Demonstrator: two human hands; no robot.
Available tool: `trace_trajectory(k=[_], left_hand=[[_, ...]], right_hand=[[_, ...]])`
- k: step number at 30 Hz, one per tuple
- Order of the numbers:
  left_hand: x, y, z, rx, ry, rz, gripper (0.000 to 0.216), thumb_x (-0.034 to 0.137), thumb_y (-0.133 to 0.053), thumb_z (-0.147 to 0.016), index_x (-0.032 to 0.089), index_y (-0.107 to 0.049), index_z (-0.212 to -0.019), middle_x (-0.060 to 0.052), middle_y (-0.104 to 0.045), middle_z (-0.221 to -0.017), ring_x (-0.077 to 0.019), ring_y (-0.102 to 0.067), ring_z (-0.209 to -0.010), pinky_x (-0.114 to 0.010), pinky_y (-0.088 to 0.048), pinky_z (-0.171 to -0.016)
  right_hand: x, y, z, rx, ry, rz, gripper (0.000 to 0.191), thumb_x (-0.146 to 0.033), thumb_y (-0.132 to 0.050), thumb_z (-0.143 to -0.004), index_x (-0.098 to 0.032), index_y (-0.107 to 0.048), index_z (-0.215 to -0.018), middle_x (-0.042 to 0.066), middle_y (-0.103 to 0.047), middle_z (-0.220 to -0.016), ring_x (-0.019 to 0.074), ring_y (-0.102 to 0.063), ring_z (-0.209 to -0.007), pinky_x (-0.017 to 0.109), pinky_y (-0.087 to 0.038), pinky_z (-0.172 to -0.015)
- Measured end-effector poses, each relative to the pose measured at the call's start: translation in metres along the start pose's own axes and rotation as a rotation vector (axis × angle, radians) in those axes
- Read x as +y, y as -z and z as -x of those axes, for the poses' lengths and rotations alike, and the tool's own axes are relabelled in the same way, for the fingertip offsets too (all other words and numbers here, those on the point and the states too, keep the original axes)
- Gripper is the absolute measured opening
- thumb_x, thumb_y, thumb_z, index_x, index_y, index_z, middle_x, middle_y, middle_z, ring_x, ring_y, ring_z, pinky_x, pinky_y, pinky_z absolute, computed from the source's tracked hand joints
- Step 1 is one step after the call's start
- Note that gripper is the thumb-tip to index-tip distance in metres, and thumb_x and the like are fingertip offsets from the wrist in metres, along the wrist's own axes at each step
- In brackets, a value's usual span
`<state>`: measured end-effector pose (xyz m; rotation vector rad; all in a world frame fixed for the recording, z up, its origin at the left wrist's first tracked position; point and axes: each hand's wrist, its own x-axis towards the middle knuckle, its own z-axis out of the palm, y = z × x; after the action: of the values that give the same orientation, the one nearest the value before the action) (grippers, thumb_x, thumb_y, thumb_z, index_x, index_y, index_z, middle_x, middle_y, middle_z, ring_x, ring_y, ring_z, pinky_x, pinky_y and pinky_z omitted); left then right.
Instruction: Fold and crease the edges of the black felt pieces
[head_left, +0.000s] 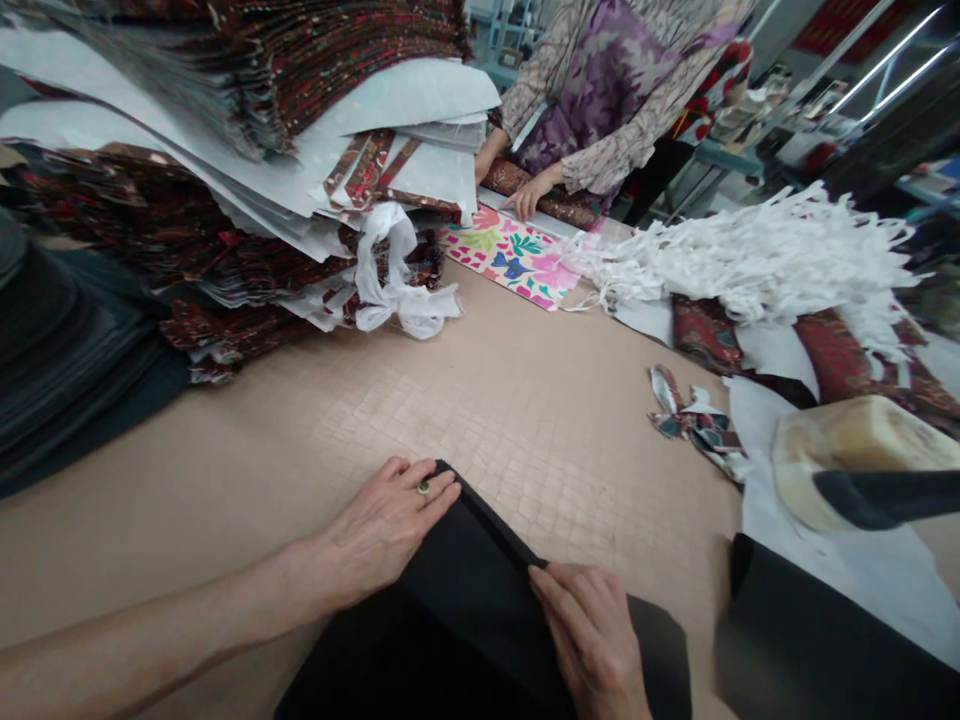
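A piece of black fabric (465, 600) lies on the table in front of me, with a narrow fold along its far edge. At the fold's upper left corner, my left hand (397, 510), wearing a ring, presses its closed fingers on the fabric; its thumb is hidden. Lower down the same edge, my right hand (592, 620) pinches the fold between thumb and fingers. Part of the fabric reaches out to the right, past my right hand.
Tall stacks of patterned cloth (360, 70) and dark cloth (67, 350) stand left. A tub (862, 450) with a black handle sits right, near another black piece (832, 640) and white strips (765, 260). Across the table (487, 370), a person's hands (534, 190) touch floral cloth (517, 260).
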<state>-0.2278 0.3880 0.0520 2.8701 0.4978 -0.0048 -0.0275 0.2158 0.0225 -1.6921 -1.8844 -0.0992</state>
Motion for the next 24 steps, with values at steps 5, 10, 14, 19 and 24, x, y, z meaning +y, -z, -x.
trace_trajectory(k=[5,10,14,19,24], left_hand=[[0.001,0.002,0.001,0.021,0.0,-0.006,0.044,0.007,-0.044,-0.075,0.011,-0.048,-0.119,-0.009,-0.054,-0.122,-0.0241,-0.044,-0.11,-0.034,-0.029,-0.083],[0.001,0.002,0.001,0.033,0.004,0.001,0.047,0.005,-0.045,-0.073,0.013,-0.048,-0.118,-0.009,-0.055,-0.122,-0.0242,-0.044,-0.11,-0.034,-0.03,-0.082],[0.001,0.002,0.0,0.02,-0.002,-0.017,0.048,0.005,-0.044,-0.073,0.013,-0.048,-0.12,-0.009,-0.054,-0.122,-0.0255,-0.043,-0.11,-0.035,-0.03,-0.082],[0.004,0.002,-0.001,-0.048,-0.007,-0.08,0.058,0.006,-0.047,-0.074,0.025,-0.04,-0.129,-0.008,-0.051,-0.125,-0.0275,-0.042,-0.111,-0.037,-0.03,-0.082],[0.009,0.005,-0.005,-0.103,0.022,-0.112,0.053,0.009,-0.05,-0.075,0.027,-0.045,-0.125,-0.011,-0.05,-0.123,-0.0301,-0.043,-0.112,-0.041,-0.032,-0.083]], right_hand=[[0.007,0.002,0.012,-0.061,0.033,0.011,0.031,-0.009,-0.044,-0.085,-0.018,-0.056,-0.112,0.006,-0.065,-0.09,0.0172,-0.06,-0.083,0.033,-0.043,-0.07],[0.011,0.006,0.017,-0.109,0.091,0.034,0.037,-0.008,-0.04,-0.085,-0.018,-0.054,-0.117,0.008,-0.065,-0.095,0.0178,-0.06,-0.087,0.032,-0.046,-0.07],[0.008,0.009,0.015,-0.071,0.083,0.046,0.036,-0.004,-0.039,-0.082,-0.015,-0.057,-0.111,0.009,-0.064,-0.094,0.0178,-0.059,-0.088,0.031,-0.046,-0.071],[0.009,0.01,0.014,-0.075,0.105,0.041,0.035,-0.006,-0.04,-0.081,-0.016,-0.058,-0.11,0.009,-0.064,-0.094,0.0175,-0.059,-0.087,0.03,-0.047,-0.071],[0.012,0.007,0.017,-0.034,0.097,0.027,0.036,-0.006,-0.038,-0.082,-0.018,-0.058,-0.11,0.008,-0.064,-0.093,0.0177,-0.06,-0.087,0.031,-0.046,-0.07]])
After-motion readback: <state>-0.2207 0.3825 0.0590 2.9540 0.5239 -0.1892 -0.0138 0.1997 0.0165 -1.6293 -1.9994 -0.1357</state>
